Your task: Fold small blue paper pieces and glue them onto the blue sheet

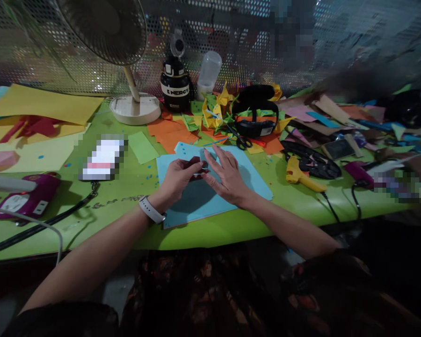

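Note:
A light blue paper sheet (245,175) lies on the green table (133,196) in front of me. My left hand (178,180), with a white watch on its wrist, is curled and pinches a small folded piece of blue paper (201,169) over the sheet. My right hand (228,175) lies beside it with fingers stretched out, pressing on the same small piece and the sheet.
A fan (126,56) stands at the back left beside a black bottle (175,84) and a clear bottle (208,72). Scissors (240,139), folded paper cranes (215,112), a black pouch (255,112), a yellow glue gun (300,175) and coloured paper scraps crowd the right. Yellow sheets (42,105) lie left.

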`<state>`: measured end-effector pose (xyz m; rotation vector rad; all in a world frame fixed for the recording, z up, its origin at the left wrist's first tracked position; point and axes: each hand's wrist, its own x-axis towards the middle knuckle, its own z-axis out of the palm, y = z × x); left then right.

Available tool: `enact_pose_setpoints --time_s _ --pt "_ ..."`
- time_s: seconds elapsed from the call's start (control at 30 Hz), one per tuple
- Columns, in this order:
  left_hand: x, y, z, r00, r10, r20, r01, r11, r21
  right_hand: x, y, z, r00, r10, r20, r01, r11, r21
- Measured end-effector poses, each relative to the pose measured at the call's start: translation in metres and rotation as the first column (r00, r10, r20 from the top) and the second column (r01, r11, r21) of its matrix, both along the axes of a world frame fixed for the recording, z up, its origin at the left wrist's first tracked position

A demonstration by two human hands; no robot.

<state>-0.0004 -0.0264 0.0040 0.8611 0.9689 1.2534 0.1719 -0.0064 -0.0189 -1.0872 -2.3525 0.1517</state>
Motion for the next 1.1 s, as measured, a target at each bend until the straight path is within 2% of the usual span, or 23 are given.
enact_pose_setpoints --time_s 0.27,0.6,1.1 --pt "0.0 0.0 0.001 1.0 0.005 0.02 -0.005 1.0 0.002 0.001 0.0 0.001 1.0 0.009 -0.021 -0.009 1.0 0.01" --pt "0.0 0.002 -0.002 1.0 0.002 0.006 -0.002 1.0 -0.021 0.009 -0.002 0.012 0.983 -0.025 -0.181 0.041 0.995 0.089" --pt "-0.001 0.003 -0.008 0.999 -0.033 -0.042 0.034 0.999 0.014 0.009 -0.003 0.012 0.987 -0.001 -0.162 0.013 0.997 0.07"
